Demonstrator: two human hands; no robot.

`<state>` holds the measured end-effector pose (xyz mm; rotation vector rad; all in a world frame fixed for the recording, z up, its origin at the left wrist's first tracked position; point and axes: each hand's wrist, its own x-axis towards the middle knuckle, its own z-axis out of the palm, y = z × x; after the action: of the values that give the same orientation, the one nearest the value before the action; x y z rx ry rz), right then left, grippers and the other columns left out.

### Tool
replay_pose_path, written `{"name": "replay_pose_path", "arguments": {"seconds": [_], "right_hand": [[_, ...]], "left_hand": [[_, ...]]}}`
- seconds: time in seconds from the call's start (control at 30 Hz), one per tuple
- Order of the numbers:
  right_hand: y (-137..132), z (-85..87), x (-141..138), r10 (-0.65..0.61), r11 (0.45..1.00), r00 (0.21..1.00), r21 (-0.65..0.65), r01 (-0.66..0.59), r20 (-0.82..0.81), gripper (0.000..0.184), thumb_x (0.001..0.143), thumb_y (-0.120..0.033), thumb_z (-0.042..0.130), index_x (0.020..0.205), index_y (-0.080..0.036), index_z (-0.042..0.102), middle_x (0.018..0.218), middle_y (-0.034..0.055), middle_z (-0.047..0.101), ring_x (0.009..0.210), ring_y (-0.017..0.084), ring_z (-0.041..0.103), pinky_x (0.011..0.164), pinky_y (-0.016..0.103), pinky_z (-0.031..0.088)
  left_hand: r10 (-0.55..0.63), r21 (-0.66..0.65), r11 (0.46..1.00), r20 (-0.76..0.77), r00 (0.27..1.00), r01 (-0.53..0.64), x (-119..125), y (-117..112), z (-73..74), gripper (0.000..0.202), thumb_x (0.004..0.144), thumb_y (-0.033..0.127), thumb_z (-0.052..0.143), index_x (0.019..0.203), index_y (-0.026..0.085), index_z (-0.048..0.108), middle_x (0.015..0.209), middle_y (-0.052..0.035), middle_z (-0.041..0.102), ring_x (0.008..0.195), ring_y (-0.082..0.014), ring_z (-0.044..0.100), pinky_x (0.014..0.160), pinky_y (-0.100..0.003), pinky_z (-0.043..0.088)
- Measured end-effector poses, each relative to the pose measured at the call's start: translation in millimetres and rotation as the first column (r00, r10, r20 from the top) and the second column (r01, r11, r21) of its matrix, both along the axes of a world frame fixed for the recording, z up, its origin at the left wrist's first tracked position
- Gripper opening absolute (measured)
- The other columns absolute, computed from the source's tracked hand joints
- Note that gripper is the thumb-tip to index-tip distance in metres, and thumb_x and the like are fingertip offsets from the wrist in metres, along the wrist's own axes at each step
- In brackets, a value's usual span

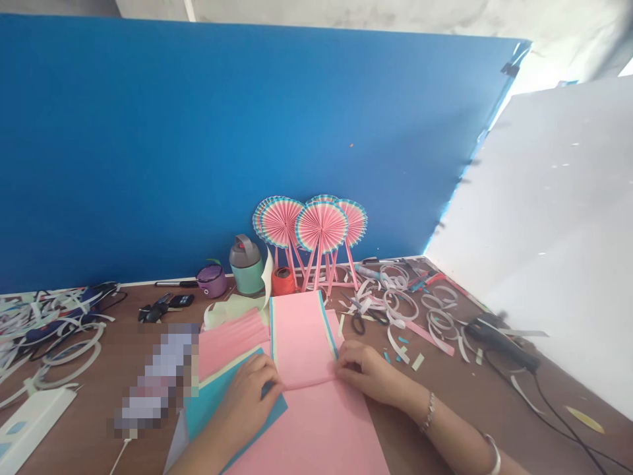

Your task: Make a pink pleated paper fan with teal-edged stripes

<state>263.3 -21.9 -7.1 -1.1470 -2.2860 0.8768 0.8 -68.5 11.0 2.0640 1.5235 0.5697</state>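
Note:
A sheet of pink paper [302, 333] with blue and cream strips along its side edges lies in front of me, with a crosswise fold near its lower end. My left hand [254, 389] is closed at the fold's left end, thumb and fingers pinching the edge. At the right end, my right hand [363, 369] pinches the same fold. Under my left hand and forearm is a teal sheet [210, 409]. More pink paper [326, 432] spreads below the fold toward me. Pleated pink paper [232, 340] lies to the left.
Round paper fans [321, 227] on pink sticks stand at the back, beside red tape [283, 282], a green flask [246, 267] and a purple pot [211, 280]. Scissors [368, 318] and curled paper strips [400, 303] lie right. A black corded tool [504, 346] and power strip [34, 422] flank the table.

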Motion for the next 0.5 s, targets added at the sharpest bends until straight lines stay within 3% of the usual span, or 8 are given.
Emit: {"name": "replay_pose_path", "arguments": {"seconds": [0.23,0.5], "right_hand": [[0.4,3.2,-7.3,-0.083,0.996,0.996,-0.031,0.082,-0.033,0.024,0.079,-0.011,0.050,0.057,-0.017,0.044,0.079,0.0015,0.051,0.075,0.013,0.051,0.069,0.026,0.040],[4.1,-1.7,-10.3,-0.188,0.975,0.982,-0.123,0.188,0.009,0.020,0.071,-0.013,0.055,0.056,-0.017,0.044,0.078,0.0014,0.052,0.070,0.013,0.051,0.064,0.025,0.038]], "left_hand": [[0.072,-0.009,0.997,-0.014,0.997,-0.072,-3.4,4.4,-4.3,0.020,0.084,0.023,0.045,0.064,0.020,0.049,0.081,-0.0024,0.053,0.085,-0.0200,0.052,0.076,-0.033,0.040],[0.118,0.042,0.992,0.004,0.993,-0.118,-3.4,6.5,-14.6,0.022,0.084,0.025,0.043,0.063,0.021,0.041,0.080,-0.0020,0.050,0.083,-0.0205,0.050,0.075,-0.035,0.040]]}}
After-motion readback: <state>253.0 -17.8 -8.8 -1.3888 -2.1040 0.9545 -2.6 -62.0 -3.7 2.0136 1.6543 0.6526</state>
